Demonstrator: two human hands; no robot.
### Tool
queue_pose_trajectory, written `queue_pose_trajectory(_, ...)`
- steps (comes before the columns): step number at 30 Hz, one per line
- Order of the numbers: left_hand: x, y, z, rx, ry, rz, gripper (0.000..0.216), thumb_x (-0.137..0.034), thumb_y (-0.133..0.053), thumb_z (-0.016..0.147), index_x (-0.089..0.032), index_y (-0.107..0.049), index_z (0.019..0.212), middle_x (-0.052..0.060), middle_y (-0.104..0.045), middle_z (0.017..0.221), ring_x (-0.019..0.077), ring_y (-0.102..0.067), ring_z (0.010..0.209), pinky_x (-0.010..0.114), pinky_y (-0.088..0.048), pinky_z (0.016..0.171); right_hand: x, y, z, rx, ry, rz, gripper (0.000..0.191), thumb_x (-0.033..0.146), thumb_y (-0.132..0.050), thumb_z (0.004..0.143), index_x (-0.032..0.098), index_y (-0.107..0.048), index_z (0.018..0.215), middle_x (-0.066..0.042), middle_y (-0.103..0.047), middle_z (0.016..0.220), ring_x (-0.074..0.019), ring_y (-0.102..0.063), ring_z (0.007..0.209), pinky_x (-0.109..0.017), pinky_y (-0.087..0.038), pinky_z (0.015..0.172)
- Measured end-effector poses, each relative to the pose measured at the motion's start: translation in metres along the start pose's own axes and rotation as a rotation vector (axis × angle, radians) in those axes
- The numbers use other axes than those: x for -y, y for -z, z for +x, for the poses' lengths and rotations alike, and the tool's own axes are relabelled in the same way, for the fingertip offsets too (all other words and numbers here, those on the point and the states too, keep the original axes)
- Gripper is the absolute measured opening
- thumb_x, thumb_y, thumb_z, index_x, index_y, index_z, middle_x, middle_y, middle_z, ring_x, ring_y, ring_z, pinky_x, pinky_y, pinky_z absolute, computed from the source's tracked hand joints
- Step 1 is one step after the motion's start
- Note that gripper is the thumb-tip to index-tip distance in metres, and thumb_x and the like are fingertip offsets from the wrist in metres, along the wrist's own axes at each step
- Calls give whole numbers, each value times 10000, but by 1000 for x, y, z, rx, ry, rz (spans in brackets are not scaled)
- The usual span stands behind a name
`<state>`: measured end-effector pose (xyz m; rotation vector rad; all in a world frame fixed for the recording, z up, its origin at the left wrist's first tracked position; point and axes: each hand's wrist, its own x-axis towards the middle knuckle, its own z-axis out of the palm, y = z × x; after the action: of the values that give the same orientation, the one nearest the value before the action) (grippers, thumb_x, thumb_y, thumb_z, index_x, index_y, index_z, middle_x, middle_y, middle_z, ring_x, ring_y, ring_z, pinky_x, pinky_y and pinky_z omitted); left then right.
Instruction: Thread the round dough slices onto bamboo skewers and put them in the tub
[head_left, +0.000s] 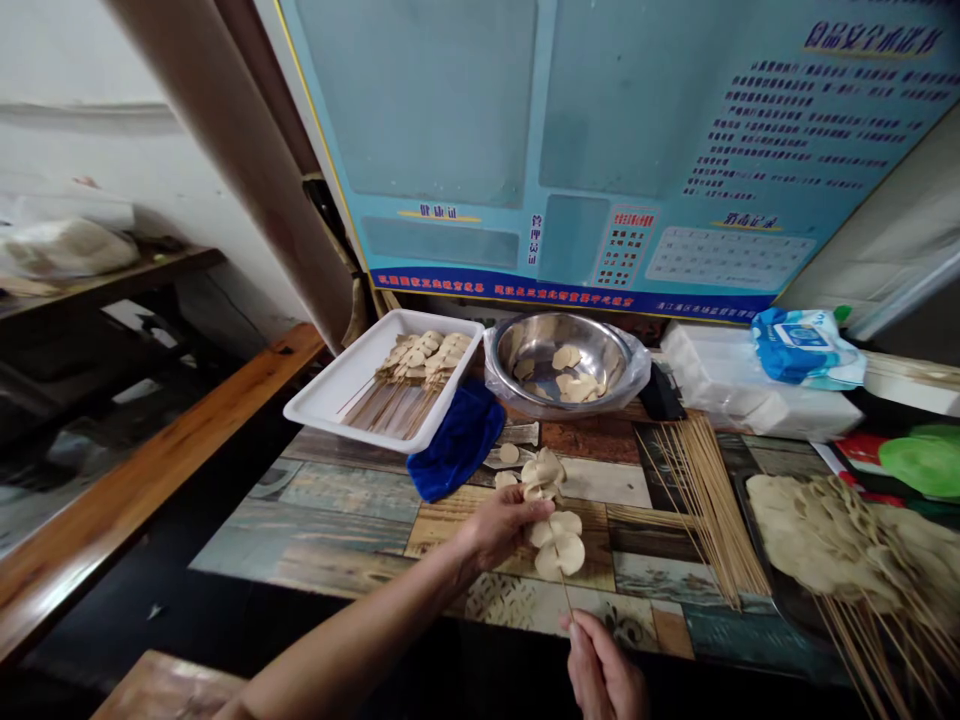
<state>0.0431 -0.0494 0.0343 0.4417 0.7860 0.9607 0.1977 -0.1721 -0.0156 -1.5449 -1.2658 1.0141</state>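
My right hand [606,668] is closed round the lower end of a thin wooden skewer [568,597] near the table's front edge. Two or so pale, round, thin slices [559,552] are threaded on it above that hand. At its upper end, my left hand [501,528] pinches a small bunch of similar slices [544,472]; whether the tip passes through them is hidden. Loose round slices [509,454] lie on the table just beyond my left fingers. A steel bowl [517,330] lined with clear plastic holds more slices [579,386].
A white tray [315,405] of filled skewers stands back left, beside a blue cloth [459,440]. Bare skewers [709,500] lie to the right. A dark tray [787,610] there carries heaped filled skewers [832,540]. Behind are a wipes pack [806,345] and a blue wall board [450,120].
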Motion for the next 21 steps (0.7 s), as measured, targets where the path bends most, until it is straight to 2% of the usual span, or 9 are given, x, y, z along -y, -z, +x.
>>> queue_pose_trajectory(4,-1,-3,-6,23,-6,-7,415,-224,-828,563,-112,-652,922,60,-675,793,135,-628,630,210,-471,541,3,2,1,49,-138,147,471,597,-510,803,157,-677,829,27,-482,490,-62,-339,385,-163,-292,358)
queue_pose_trajectory(10,9,-8,-12,-15,50,-12,313,-206,-831,542,-101,-659,782,17,-655,677,81,-569,526,176,-424,489,4,-2,-1,53,-227,273,482,630,-549,757,164,-667,797,48,-415,472,-60,-316,398,-166,-262,361)
queue_pose_trajectory(14,8,-8,-11,-36,60,-20,342,-172,-842,511,-115,-670,801,13,-671,691,84,-582,543,175,-434,510,5,-4,-2,61,-240,292,492,639,-551,752,163,-664,800,71,-342,453,-59,-304,399,-167,-263,373)
queue_pose_trajectory(18,3,-4,-8,-24,3,-55,320,-230,-818,573,-100,-687,834,66,-695,749,135,-628,640,227,-486,609,9,-3,-2,82,-202,238,521,647,-516,765,148,-662,785,79,-305,445,-54,-264,377,-178,-213,353)
queue_pose_trajectory(21,5,-2,-6,-53,-20,-56,263,-241,-806,593,-66,-693,755,69,-676,662,110,-599,559,200,-461,550,12,-3,-1,84,-189,211,533,657,-500,765,148,-658,760,85,-280,441,-54,-252,372,-183,-208,354)
